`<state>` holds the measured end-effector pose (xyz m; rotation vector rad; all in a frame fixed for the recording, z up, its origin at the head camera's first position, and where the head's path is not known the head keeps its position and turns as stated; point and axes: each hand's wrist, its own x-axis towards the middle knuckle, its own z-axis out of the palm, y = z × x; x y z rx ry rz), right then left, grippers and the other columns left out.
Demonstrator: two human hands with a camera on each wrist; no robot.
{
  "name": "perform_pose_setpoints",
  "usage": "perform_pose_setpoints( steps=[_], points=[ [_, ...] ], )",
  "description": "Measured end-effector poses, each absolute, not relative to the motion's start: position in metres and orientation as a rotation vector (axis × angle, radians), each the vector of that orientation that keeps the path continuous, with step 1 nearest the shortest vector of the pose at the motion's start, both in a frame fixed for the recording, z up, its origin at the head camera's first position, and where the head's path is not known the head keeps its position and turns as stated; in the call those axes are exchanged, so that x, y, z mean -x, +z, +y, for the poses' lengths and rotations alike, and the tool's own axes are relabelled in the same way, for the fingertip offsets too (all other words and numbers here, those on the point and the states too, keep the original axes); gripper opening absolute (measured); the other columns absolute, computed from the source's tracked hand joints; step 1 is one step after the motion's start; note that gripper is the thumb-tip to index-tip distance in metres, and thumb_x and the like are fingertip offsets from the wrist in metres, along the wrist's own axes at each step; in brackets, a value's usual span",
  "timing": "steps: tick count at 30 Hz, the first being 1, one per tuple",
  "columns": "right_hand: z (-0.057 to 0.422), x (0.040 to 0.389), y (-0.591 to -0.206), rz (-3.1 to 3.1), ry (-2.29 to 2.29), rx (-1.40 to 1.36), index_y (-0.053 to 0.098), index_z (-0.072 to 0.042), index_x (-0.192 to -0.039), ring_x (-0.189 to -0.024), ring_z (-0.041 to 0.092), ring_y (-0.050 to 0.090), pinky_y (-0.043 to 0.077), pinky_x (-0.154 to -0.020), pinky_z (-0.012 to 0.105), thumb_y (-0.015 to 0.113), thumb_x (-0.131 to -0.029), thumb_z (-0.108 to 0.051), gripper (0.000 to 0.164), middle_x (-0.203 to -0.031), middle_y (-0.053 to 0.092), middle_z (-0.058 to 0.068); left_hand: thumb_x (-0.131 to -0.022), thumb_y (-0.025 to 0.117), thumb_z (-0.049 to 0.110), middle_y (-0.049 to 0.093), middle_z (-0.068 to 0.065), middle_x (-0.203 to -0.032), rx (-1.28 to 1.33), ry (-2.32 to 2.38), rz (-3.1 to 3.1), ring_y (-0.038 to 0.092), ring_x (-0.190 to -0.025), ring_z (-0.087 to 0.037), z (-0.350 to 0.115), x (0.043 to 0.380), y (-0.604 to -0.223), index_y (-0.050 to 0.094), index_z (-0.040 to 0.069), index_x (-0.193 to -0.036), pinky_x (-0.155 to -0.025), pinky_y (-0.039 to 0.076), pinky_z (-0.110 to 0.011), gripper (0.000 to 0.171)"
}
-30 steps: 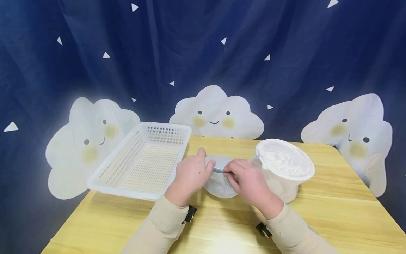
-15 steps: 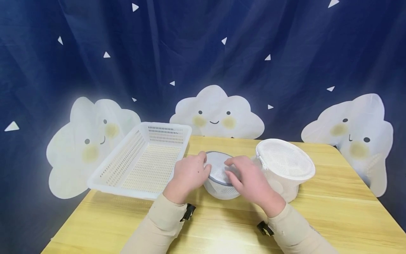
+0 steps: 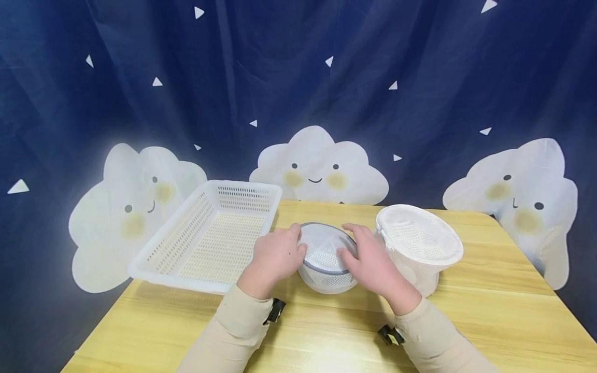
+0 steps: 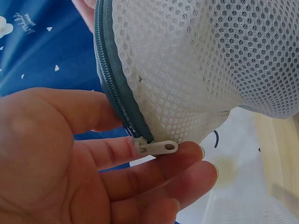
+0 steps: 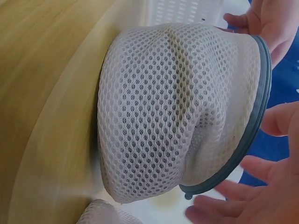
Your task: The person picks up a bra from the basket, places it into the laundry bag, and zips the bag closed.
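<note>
A small round white mesh laundry bag [image 3: 326, 254] with a grey zip round its top stands mid-table, its top tilted towards me. My left hand [image 3: 278, 254] holds the bag's left rim between thumb and fingers. In the left wrist view, a white zip pull [image 4: 159, 148] lies against the fingers of that hand [image 4: 135, 172]. On the opposite side, my right hand [image 3: 373, 261] has its thumb and fingers spread at the rim. The right wrist view shows the right fingers [image 5: 247, 191] loosely extended beside the grey zip edge [image 5: 252, 126], not curled round it.
A white rectangular plastic basket [image 3: 184, 282] with slotted walls stands left of the hands. To the right is a taller white mesh laundry bag [image 3: 420, 235], upright with a round top. Behind the wooden table [image 3: 494, 305] hangs a dark blue curtain [image 3: 298, 77] with clouds.
My right hand has let go of the zip edge, spread its fingers and moved right along the rim. The bag's top has widened into a round shape. The left hand stays at the left rim.
</note>
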<state>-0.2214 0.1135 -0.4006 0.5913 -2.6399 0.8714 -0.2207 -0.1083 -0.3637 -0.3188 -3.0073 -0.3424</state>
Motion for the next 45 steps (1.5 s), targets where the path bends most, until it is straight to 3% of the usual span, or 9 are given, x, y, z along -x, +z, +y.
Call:
perform_pose_setpoints(
  steps=[13,21,24,29,38,45],
  points=[
    [0.117,0.224,-0.398,-2.677,1.013,-0.553,0.051,0.001,-0.141,-0.133,0.038,0.048,0.035,-0.109,0.054,0.061,-0.097,-0.023,0.051,-0.14,0.055,0.021,-0.102,0.054,0.035,0.068,-0.008,-0.089,0.299,-0.343,-2.989,0.067,-0.08,-0.029,-0.111,0.224,-0.364,0.059,0.011,-0.114,-0.061,0.05,-0.046,0.027],
    [0.121,0.218,-0.385,-2.575,1.235,-0.536,0.051,-0.006,-0.143,-0.099,0.028,0.065,0.053,-0.085,0.045,0.06,-0.099,-0.017,0.046,-0.143,0.05,0.016,-0.102,0.052,0.038,0.069,-0.008,-0.102,0.252,-0.387,-2.916,0.069,-0.086,-0.032,-0.114,0.225,-0.361,0.06,0.012,-0.122,-0.066,0.051,-0.049,0.034],
    [0.122,0.217,-0.382,-2.536,1.294,-0.559,0.051,-0.008,-0.142,-0.11,0.029,0.063,0.053,-0.089,0.045,0.06,-0.099,-0.014,0.045,-0.148,0.047,0.013,-0.102,0.051,0.04,0.068,-0.009,-0.109,0.241,-0.386,-2.891,0.068,-0.091,-0.033,-0.115,0.225,-0.362,0.06,0.011,-0.126,-0.071,0.052,-0.051,0.038],
    [0.123,0.217,-0.383,-2.446,1.366,-0.645,0.051,-0.006,-0.142,-0.134,0.028,0.047,0.048,-0.1,0.045,0.058,-0.098,-0.007,0.045,-0.155,0.041,0.014,-0.102,0.05,0.043,0.063,-0.012,-0.115,0.228,-0.414,-2.854,0.066,-0.098,-0.034,-0.113,0.226,-0.364,0.056,0.01,-0.136,-0.075,0.053,-0.053,0.048],
    [0.123,0.22,-0.39,-2.425,1.261,-0.765,0.056,-0.008,-0.141,-0.144,0.033,0.036,0.037,-0.108,0.056,0.062,-0.096,-0.007,0.045,-0.155,0.04,0.016,-0.101,0.051,0.049,0.058,-0.016,-0.119,0.198,-0.48,-2.813,0.062,-0.105,-0.033,-0.107,0.228,-0.366,0.051,0.008,-0.144,-0.079,0.052,-0.055,0.06],
    [0.121,0.22,-0.394,-2.451,1.139,-0.796,0.062,-0.011,-0.134,-0.143,0.034,0.037,0.03,-0.111,0.058,0.065,-0.094,-0.013,0.04,-0.153,0.045,0.014,-0.101,0.05,0.052,0.057,-0.018,-0.121,0.193,-0.473,-2.843,0.061,-0.105,-0.034,-0.104,0.229,-0.372,0.05,0.006,-0.145,-0.08,0.052,-0.053,0.064]
  ],
)
